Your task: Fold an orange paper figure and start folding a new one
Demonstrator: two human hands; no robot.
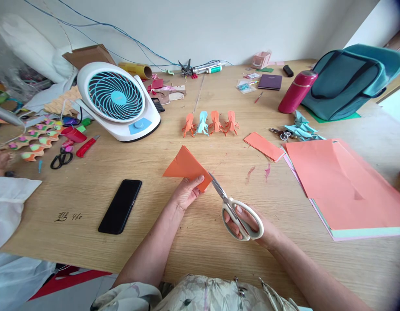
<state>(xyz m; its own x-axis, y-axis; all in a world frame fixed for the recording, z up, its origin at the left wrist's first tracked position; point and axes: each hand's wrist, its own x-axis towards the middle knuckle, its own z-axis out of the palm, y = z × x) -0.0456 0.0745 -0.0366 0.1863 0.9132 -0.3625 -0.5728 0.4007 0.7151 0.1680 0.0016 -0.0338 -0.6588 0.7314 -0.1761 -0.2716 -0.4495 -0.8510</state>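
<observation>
My left hand [186, 193] pinches the near corner of a folded orange paper triangle [183, 166] held just above the wooden table [200, 242]. My right hand [248, 224] has its fingers through the white handles of a pair of scissors [234, 207]. The blades point up and left, and their tips meet the paper's right edge beside my left thumb. A row of small folded paper figures [210, 123], three orange and one light blue, stands farther back at the table's middle.
A black phone [120, 206] lies to the left. A white and teal fan [117, 101] stands at the back left amid craft clutter. Orange sheets [342, 181] are stacked to the right, with a red flask [297, 91] and teal bag [345, 80] behind. Another person's sleeve [8, 203] shows far left.
</observation>
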